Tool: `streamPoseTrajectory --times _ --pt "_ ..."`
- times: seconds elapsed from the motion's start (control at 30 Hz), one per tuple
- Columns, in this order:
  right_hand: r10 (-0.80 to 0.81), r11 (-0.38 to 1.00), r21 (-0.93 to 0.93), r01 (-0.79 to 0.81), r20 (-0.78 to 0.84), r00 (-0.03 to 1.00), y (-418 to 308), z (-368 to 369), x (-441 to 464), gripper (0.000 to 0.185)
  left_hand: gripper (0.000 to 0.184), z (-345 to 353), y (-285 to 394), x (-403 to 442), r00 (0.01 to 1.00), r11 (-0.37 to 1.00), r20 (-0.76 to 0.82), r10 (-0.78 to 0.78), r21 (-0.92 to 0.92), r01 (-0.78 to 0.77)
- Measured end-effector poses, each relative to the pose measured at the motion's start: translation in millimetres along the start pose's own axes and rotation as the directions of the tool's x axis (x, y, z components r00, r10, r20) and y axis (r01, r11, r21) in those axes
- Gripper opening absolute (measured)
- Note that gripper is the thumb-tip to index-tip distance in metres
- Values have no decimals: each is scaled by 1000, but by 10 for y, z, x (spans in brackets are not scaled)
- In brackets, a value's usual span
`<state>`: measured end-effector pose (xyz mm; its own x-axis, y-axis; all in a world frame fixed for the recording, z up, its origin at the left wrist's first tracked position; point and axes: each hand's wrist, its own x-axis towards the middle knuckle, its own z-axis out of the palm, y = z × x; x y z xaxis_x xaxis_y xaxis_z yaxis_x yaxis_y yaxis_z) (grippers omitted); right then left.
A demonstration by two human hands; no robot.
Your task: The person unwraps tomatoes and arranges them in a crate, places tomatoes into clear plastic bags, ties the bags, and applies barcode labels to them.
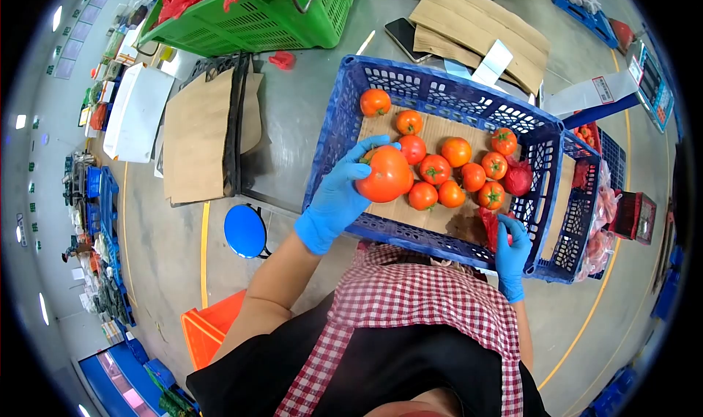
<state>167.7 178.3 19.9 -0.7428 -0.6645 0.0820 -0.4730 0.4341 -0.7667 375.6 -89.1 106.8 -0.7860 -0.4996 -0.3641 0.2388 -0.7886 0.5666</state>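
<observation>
My left hand, in a blue glove, is wrapped round a large tomato and holds it above the left part of a blue plastic crate. Several loose tomatoes lie on the cardboard in that crate. Towards its right side is a round, darker red bundle; I cannot make out what is inside. My right hand, also gloved, is at the crate's near right edge. Its fingers are pinched on a red net bag that hangs into the crate, though the exact grip is partly hidden.
A green crate with red bags stands at the back left of the metal table. Cardboard sheets and a phone lie behind the blue crate. A scale rises at right. A blue stool stands on the floor at left.
</observation>
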Motion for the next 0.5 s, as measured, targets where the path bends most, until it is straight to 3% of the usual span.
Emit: streamPoseTrajectory --times 0.5 --pt "17 999 -31 -16 3 1000 -34 11 9 15 64 29 33 -11 998 997 64 -14 78 9"
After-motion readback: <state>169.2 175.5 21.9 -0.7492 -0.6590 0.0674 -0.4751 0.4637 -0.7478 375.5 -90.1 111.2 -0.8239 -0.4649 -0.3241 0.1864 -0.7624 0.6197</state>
